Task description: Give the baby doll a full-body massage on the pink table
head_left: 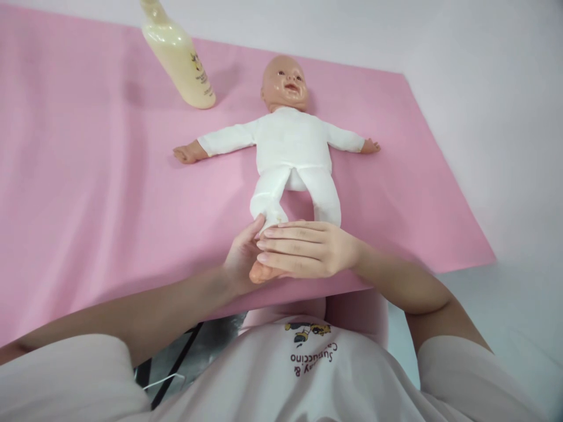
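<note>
Hands meet at the near foot of a small plastic baby doll in a white cloth suit (290,155), which lies on its back on a pink sheet (88,193) spread over a pale table, arms out to either side and head pointing away from the person. The left hand (244,258) lies underneath, cupped around the doll's bare foot (259,273), thumb up along the end of the white trouser leg. The right hand (308,249) lies flat across the top, fingers (281,243) straight and together, pressing the foot between the two palms. So the left hand is closed about the foot and the right is laid on it open rather than curled.

By the look of it, the step in hand is rubbing or stroking that foot. A next move would seem to call for light, even pressure and a sliding stroke along the leg, with the lower hand steadying it so that the doll does not drag across the sheet.

The doll's suit is plain, a little creased at the legs, with skin-toned hands showing at the cuffs; its other leg lies just beside the right hand. A tall cream plastic bottle (178,55) stands well apart on the sheet, beyond the doll's outstretched arm.
</note>
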{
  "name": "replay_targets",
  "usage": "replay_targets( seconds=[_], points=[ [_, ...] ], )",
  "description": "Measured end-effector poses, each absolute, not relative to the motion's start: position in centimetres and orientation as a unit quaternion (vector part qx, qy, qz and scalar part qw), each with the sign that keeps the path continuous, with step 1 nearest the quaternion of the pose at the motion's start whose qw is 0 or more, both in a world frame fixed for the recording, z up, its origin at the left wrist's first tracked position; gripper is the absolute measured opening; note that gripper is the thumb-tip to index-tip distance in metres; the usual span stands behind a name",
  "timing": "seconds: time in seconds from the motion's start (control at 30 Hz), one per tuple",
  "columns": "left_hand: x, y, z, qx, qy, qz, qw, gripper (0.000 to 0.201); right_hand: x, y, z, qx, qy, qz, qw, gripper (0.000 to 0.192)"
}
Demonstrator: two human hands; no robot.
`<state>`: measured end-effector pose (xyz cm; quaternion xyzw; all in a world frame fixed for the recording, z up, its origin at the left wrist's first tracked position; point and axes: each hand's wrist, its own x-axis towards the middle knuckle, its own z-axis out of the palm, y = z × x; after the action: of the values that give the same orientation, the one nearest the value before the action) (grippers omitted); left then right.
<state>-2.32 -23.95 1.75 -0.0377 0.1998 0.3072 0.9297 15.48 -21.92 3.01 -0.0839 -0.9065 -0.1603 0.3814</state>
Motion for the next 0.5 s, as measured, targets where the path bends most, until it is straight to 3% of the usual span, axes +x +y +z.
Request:
replay_targets(
  seconds=[0.13,0.33,0.5],
  points=[
    [-2.39,-23.71,2.38,-0.067,0.187,0.289,0.937,0.048,15.49,-22.03,2.89,-0.086,-0.889,-0.174,0.415,0.028],
    [-2.25,-23.9,1.83,-0.116,0.193,0.294,0.929,0.034,15.64,-22.01,3.11,-0.108,-0.926,-0.134,0.336,0.032],
    [-2.08,-23.83,2.5,-0.059,0.165,0.307,0.935,0.04,16.19,-21.45,2.84,-0.086,-0.906,-0.139,0.391,0.037]
  ],
)
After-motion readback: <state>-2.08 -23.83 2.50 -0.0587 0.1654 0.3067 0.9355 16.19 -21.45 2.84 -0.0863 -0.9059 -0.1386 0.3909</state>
